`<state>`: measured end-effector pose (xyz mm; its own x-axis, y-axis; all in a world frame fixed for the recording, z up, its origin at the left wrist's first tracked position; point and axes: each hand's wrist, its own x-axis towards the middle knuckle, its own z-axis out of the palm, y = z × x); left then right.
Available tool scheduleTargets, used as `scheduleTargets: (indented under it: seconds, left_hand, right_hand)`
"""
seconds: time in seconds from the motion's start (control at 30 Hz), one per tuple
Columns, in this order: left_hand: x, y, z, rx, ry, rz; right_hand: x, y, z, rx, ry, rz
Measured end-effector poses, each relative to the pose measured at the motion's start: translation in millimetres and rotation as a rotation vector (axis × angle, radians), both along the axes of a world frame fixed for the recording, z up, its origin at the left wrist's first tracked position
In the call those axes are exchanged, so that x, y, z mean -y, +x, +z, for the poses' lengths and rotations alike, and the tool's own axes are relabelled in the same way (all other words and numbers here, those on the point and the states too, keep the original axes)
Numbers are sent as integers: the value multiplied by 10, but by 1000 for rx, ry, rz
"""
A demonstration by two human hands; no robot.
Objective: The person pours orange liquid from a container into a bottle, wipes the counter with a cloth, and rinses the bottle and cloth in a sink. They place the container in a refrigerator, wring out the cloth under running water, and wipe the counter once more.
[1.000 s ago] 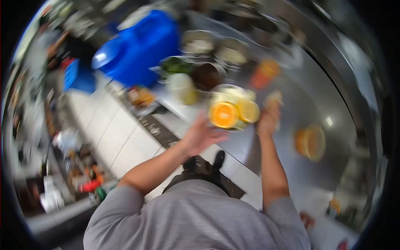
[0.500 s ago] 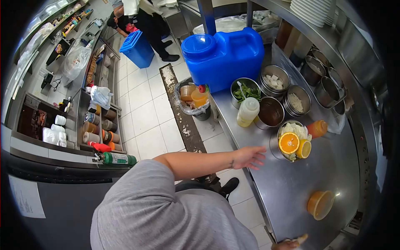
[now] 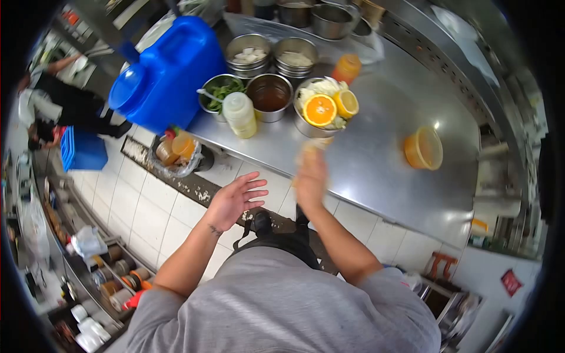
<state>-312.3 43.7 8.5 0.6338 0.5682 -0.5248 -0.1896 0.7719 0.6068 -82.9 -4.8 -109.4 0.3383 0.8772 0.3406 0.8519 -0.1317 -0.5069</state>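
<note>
Person (image 3: pixel 73 106) in dark clothing stood bent at far left, beside a blue plastic bin (image 3: pixel 84 150) on the tiled floor (image 3: pixel 138 191). A large blue plastic jug (image 3: pixel 176 73) occupied the left end of the stainless-steel desk (image 3: pixel 376 132); below it stood a waste bin with a clear liner (image 3: pixel 178 172). Next came a round metal container of green leaves (image 3: pixel 219 117). The left hand (image 3: pixel 231 201) was empty and open, fingers spread, just off the desk's near edge. A clear squeeze bottle of pale-yellow liquid (image 3: pixel 241 120) stood beside a metal container of brown liquid (image 3: pixel 272 117), with two stacks of metal containers (image 3: pixel 247 70) behind. The right hand (image 3: pixel 311 176) gripped a pale yellowish item (image 3: pixel 318 143), too blurred to identify, near a metal container topped with cut citrus (image 3: pixel 306 127). The latter held shredded pale vegetable, one orange half (image 3: pixel 319 110) and one yellow half (image 3: pixel 346 103). An orange squeeze bottle (image 3: pixel 346 69) stood just behind; an orange-tinted plastic tub (image 3: pixel 415 150) sat well apart, at right.
</note>
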Motion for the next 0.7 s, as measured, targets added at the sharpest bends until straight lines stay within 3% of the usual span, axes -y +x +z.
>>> scheduleTargets:
  seconds: [0.03,0.1,0.17,0.3,0.43,0.47,0.5,0.53,0.63,0.7]
  left_hand:
    - [10,-10,55,1,0,-43]
    - [38,50,149,40,23,-24]
    - [64,138,193,12,54,-88]
    - [22,319,210,-33,116,-208]
    - [-26,642,192,-11,115,-238]
    - [-18,774,220,-31,121,-257]
    - [-19,922,251,-54,131,-272]
    - [-2,1090,281,-61,151,-298]
    - [22,1636,284,-57,190,-420]
    - [41,2090,283,-78,199,-448]
  right_hand:
    - [-206,-246,-58,69,-9,89]
    - [-608,-549,-71,-243,-1,280]
    - [-681,-620,-42,109,-12,300]
    - [-156,-31,28,73,-47,271]
    - [1076,1205,-17,95,-96,-154]
    - [1346,1495,35,-246,-57,-352]
    - [1675,1846,-1,-113,-99,-446]
    - [1964,2126,82,-346,0,-548]
    - [2802,3101,-84,319,-429,-953]
    - [3071,3618,69,179,-501,-1133]
